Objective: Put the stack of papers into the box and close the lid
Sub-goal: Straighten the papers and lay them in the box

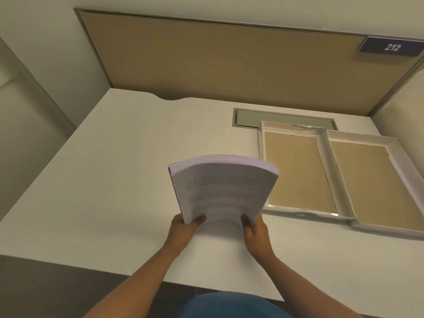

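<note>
A thick stack of printed white papers (pixel 223 187) is lifted off the desk, its far end raised and bowed. My left hand (pixel 184 228) grips its near left corner and my right hand (pixel 254 228) grips its near right corner. To the right lies the open box (pixel 261 143), a shallow white tray with a brown cardboard floor and nothing in it. Its lid (pixel 403 161), also white with a brown inside, lies face up against the box's right side. The stack's right edge overlaps the box's left rim in view.
The white desk (pixel 114 180) has a grey cable hatch (pixel 252 118) just behind the box. A brown partition panel (pixel 218 60) stands at the back, with a blue "212" sign (pixel 391 47) at its upper right. The desk's near edge runs below my forearms.
</note>
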